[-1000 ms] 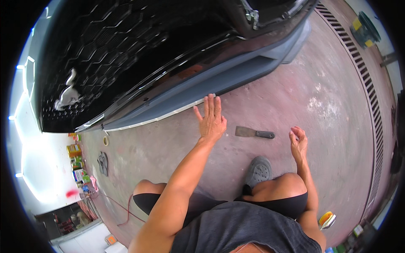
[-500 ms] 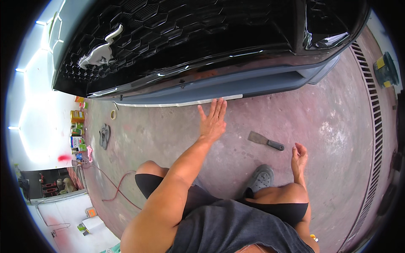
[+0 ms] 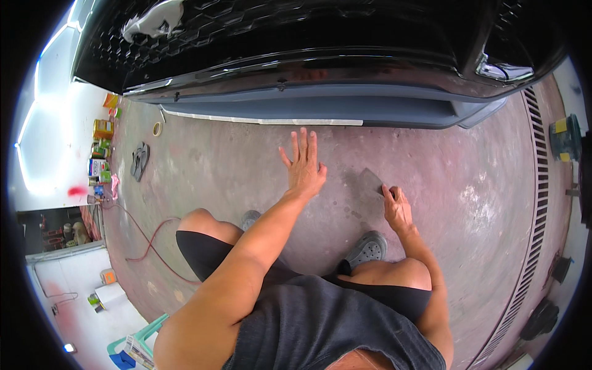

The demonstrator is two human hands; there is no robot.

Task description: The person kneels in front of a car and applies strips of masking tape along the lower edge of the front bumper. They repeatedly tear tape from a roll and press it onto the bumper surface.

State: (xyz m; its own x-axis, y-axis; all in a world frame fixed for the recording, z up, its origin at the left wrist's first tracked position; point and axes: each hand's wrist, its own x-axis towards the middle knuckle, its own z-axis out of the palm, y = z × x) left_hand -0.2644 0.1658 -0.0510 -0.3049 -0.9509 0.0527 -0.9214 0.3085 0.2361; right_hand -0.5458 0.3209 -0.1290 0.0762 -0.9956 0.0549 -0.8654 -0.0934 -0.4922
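My left hand (image 3: 304, 166) is held out with its fingers spread and nothing in it. Its fingertips are just short of a pale strip (image 3: 265, 120), which looks like tape, along the lower edge of a car's grey front lip (image 3: 394, 111). Whether they touch the strip I cannot tell. Further right, my right hand (image 3: 398, 208) is closed round the handle of a putty knife (image 3: 372, 182). The flat blade points away from me, up and left, and the fingers hide most of the handle. Above the lip is the car's glossy black front bumper (image 3: 357, 71).
A tape roll (image 3: 155, 129) and a pair of sandals (image 3: 140, 162) lie on the floor at left. Paint cans (image 3: 103, 129) line the wall, and a red hose (image 3: 148, 243) curls nearby. At right runs a drain grate (image 3: 536, 160), with a dark green bucket (image 3: 562, 140) beyond.
My right hand has moved forward and left and taken the putty knife by its handle. My left hand's fingers are spread wider. The view has shifted, so the car sits higher.
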